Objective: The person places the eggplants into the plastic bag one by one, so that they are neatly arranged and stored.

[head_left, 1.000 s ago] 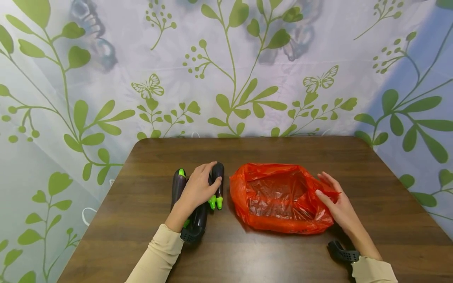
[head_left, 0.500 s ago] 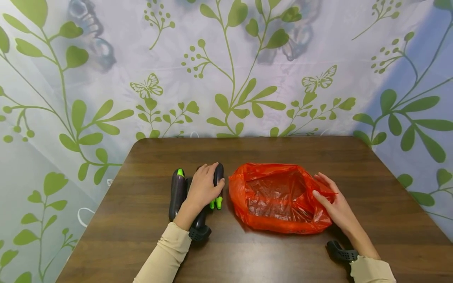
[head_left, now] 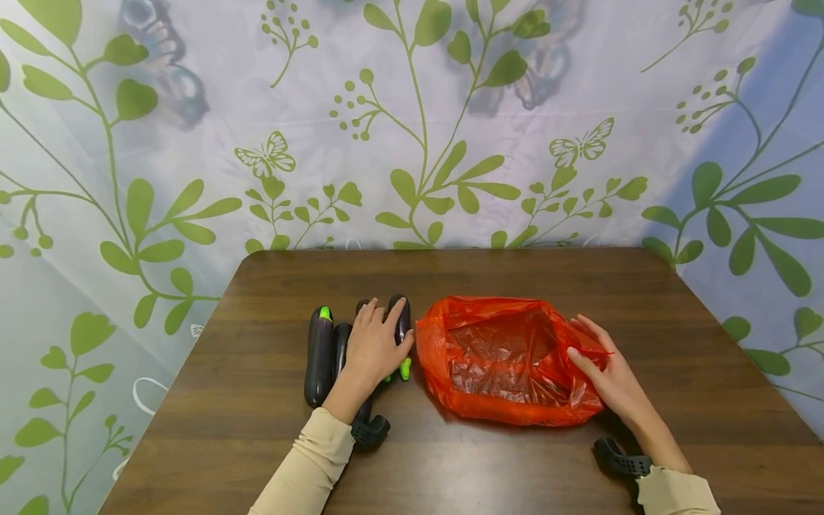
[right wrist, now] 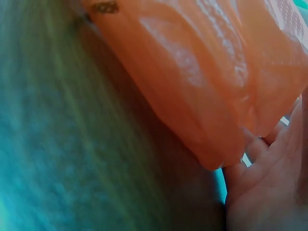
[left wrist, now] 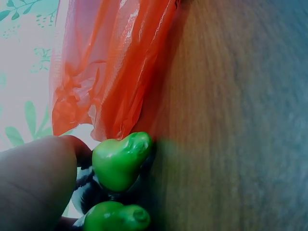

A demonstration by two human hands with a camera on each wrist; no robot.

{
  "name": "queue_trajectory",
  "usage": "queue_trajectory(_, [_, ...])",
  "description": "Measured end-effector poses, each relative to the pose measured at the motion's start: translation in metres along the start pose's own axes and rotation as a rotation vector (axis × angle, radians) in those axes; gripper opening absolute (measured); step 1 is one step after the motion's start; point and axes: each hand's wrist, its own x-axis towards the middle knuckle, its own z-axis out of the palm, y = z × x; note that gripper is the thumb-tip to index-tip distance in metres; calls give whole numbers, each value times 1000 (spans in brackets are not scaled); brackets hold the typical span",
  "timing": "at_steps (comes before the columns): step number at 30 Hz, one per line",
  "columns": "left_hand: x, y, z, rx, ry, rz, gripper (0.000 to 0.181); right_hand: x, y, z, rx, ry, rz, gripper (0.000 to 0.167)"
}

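Several dark eggplants lie side by side on the wooden table (head_left: 489, 472), left of a red plastic bag (head_left: 444, 386). My left hand (head_left: 372, 347) rests over them with fingers spread. Its index finger touches the rightmost eggplant (head_left: 400, 315) and the thumb lies along that eggplant's right side. Partly hidden under the hand is another eggplant (head_left: 362, 306). Close up in the left wrist view, green stem ends (left wrist: 118, 163) show beside the thumb. My right hand (head_left: 611, 375) pinches the bag's right rim, thumb inside the mouth. In the right wrist view its palm (right wrist: 269, 192) is against the bag.
A thick eggplant (head_left: 320, 361) lies at the far left, with a slimmer eggplant (head_left: 342, 347) beside it. The bag's mouth gapes upward. Black wrist mounts (head_left: 621, 458) are on both forearms. A leaf-patterned curtain (head_left: 412, 129) hangs behind the table.
My left hand has shifted right and its fingers have spread more. The rightmost eggplant has tilted, its stem end swinging slightly right. More of the left eggplants shows. The right hand stays on the bag.
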Motion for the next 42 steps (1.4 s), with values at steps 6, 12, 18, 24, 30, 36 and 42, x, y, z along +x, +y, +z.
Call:
queue_trajectory(6, [-1,1,1,61,9,25,55,-1,-1,-2,3,0,-7,75])
queue_trajectory(12, [-2,2,2,88,5,40,53,-1,1,-1,-15,-1,-8,75])
queue_trajectory(18, [-4,2,3,126,-35,45,51,0,-1,-1,-5,-8,-5,76])
queue_trajectory(24, [-3,2,5,76,-14,41,51,-1,-1,-3,-14,-9,-3,77])
queue_trajectory(30, [-1,1,3,5,30,35,50,1,-3,-4,-21,-17,7,76])
queue_trajectory(36, [-2,1,0,-44,63,45,50,0,-3,-3,-11,-21,10,76])
queue_trajectory(42, [-3,0,0,-76,67,39,51,0,-1,-1,1,-17,-7,74])
